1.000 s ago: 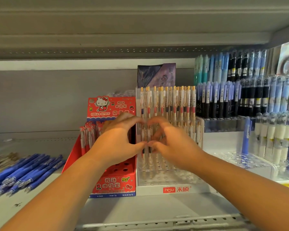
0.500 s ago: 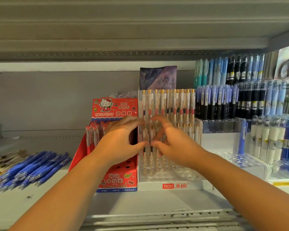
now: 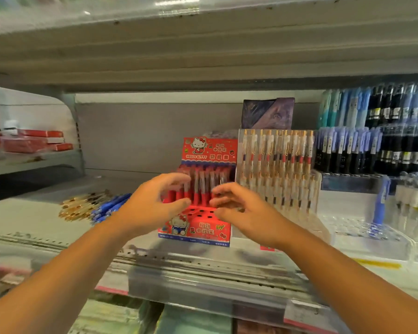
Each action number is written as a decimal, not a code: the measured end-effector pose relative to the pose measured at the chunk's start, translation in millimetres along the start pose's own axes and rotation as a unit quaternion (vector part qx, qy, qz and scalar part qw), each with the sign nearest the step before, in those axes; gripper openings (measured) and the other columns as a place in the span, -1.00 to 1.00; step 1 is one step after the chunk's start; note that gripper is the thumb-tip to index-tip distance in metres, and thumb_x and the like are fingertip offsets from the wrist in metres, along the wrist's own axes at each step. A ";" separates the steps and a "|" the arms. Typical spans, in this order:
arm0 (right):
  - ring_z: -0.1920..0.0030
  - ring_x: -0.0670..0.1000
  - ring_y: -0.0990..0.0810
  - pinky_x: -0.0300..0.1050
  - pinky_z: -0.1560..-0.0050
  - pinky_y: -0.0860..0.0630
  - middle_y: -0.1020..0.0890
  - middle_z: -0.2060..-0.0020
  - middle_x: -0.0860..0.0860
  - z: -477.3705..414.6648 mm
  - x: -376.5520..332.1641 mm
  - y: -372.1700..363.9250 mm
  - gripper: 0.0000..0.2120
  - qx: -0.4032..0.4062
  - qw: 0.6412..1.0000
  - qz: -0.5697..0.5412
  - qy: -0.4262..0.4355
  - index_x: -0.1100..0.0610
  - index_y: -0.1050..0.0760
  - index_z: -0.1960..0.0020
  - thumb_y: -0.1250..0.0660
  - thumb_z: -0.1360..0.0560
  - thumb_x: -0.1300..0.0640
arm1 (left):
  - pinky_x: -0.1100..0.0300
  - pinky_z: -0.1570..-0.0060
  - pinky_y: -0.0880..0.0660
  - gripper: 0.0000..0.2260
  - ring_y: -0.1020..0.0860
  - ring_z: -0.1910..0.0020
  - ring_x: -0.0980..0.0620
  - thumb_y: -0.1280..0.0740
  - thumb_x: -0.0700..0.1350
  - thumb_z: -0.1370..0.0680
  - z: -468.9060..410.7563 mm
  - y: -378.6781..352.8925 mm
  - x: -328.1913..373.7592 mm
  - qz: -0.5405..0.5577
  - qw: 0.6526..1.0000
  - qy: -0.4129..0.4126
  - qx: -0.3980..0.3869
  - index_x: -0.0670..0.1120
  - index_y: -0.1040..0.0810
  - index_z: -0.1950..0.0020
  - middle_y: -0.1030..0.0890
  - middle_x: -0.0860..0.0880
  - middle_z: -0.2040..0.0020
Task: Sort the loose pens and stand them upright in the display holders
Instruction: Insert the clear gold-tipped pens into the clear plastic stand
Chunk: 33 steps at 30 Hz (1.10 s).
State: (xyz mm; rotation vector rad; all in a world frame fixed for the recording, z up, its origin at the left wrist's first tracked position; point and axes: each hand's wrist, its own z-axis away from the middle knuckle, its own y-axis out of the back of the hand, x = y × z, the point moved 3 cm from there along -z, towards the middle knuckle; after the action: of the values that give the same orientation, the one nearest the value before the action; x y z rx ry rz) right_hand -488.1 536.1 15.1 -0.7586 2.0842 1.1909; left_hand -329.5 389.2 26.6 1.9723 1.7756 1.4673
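Clearly much is left: loose blue pens [image 3: 111, 206] and gold pens [image 3: 79, 207] lie flat on the shelf [image 3: 34, 220], well left of the holders. Pens stand upright in the red holder [image 3: 203, 231], whose front holes are empty, and in the clear holder [image 3: 275, 165] beside it. Left hand [image 3: 152, 206] and right hand [image 3: 241, 213] hover before the red holder, fingers loosely curved, gripping nothing I can make out.
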 end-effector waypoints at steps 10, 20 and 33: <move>-0.22 -0.08 -0.53 -0.05 -0.29 -0.49 -0.54 -0.23 -0.01 -50.5 -40.7 -117.0 -0.57 -0.059 0.998 0.009 -0.018 0.01 -0.39 -0.38 -0.38 -0.55 0.11 | 0.39 -0.04 -0.41 -0.64 -0.51 -0.15 0.31 -0.42 0.02 -0.54 62.6 96.6 -82.7 -0.022 0.995 0.102 -0.006 0.13 -0.50 -0.32 -0.56 0.18 -0.21; -0.19 0.01 -0.57 -0.29 0.00 -0.52 -0.53 -0.23 -0.01 -139.0 -70.1 -227.4 -0.58 -0.050 0.995 0.065 -0.064 0.01 -0.39 -0.38 -0.35 -0.56 0.00 | 0.10 -0.11 -0.53 -0.62 -0.53 -0.18 0.08 -0.37 0.09 -0.55 71.1 189.7 -180.9 -0.068 0.987 0.135 -0.054 0.05 -0.48 -0.34 -0.55 0.08 -0.25; -0.15 -0.10 -0.45 -0.22 -0.12 -0.33 -0.49 -0.36 -0.04 -269.8 -55.4 -268.9 -0.44 -0.134 0.960 0.230 -0.086 -0.01 -0.32 -0.47 -0.31 -0.54 -0.19 | 0.12 0.09 -0.52 -0.63 -0.55 0.01 0.00 -0.39 0.11 -0.46 -25.2 211.5 -293.5 -0.107 0.969 0.204 -0.093 -0.06 -0.54 -0.18 -0.58 -0.02 -0.10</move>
State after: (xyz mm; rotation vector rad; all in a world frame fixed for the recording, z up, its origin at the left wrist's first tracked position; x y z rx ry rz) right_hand -317.3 191.3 22.3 -0.2669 2.0349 1.7500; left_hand -153.3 72.7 8.9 1.4120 1.8380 1.9823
